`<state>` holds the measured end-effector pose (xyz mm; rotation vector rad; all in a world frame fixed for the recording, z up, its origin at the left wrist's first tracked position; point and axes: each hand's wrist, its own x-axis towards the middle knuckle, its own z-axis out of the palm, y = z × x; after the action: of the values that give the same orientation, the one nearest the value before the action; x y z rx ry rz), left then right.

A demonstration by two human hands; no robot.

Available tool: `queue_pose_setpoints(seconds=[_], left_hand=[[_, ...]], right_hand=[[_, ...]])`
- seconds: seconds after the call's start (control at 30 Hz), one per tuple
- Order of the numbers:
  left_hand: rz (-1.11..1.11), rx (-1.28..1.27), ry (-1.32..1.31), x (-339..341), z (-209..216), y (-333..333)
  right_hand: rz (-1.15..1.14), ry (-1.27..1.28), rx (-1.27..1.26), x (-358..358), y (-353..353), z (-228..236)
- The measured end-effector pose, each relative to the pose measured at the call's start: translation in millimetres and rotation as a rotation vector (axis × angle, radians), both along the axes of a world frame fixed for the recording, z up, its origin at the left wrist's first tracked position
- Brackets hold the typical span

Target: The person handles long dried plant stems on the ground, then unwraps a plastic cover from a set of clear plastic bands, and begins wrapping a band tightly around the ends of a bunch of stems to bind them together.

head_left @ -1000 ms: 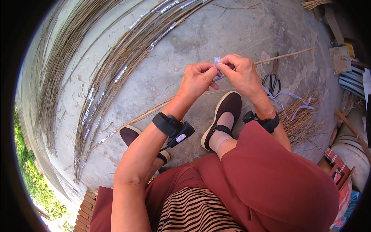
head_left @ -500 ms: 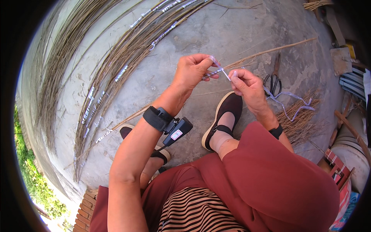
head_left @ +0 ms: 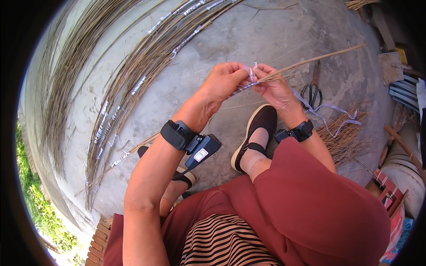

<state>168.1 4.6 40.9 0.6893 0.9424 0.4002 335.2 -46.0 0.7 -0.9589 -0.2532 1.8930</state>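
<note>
A thin bundle of brown twigs (head_left: pixel 317 57) slants across in front of me, with pale purple plastic strip (head_left: pixel 252 83) wound around its middle. My left hand (head_left: pixel 225 82) is closed at the wrapped part, thumb and fingers pinching the strip beside the twigs. Close against it, my right hand (head_left: pixel 276 92) pinches the strip too, its fingertips partly behind the twigs. A short end of strip sticks up between the hands. From the right hand a loose tail of strip (head_left: pixel 326 107) trails down to the right. Exact fingertip contact is partly hidden.
Long bundles of twigs (head_left: pixel 128 84), some bound with pale strip, lie on the concrete floor at left. Scissors (head_left: pixel 315 88) with black handles lie right of my hands, near a heap of short twigs (head_left: pixel 344 137). My shoes (head_left: pixel 257 133) are below. Tools and containers crowd the right edge.
My right hand has moved left and up, under the twigs, and now meets my left hand. The stretch of strip pulled between the hands has shortened, and an end now points upward.
</note>
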Motion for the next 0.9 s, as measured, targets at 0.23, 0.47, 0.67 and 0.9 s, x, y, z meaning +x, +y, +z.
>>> queue_pose_setpoints(seconds=[0.23, 0.47, 0.67, 0.9], left_hand=[[-0.172, -0.017, 0.023, 9.5, 0.6, 8.3], [-0.171, -0.164, 0.023, 13.9, 1.8, 8.4], [-0.202, -0.174, 0.022, 12.9, 1.0, 10.4], [-0.211, -0.165, 0.007, 7.2, -5.8, 6.9]], right_hand=[[-0.033, -0.018, 0.197, 3.6, -5.1, -2.8], [-0.05, -0.061, 0.355, 6.8, -2.8, -2.9], [0.014, -0.132, 0.343, 11.5, -1.5, 3.0], [0.032, -0.206, 0.315, 8.9, -2.0, -1.6]])
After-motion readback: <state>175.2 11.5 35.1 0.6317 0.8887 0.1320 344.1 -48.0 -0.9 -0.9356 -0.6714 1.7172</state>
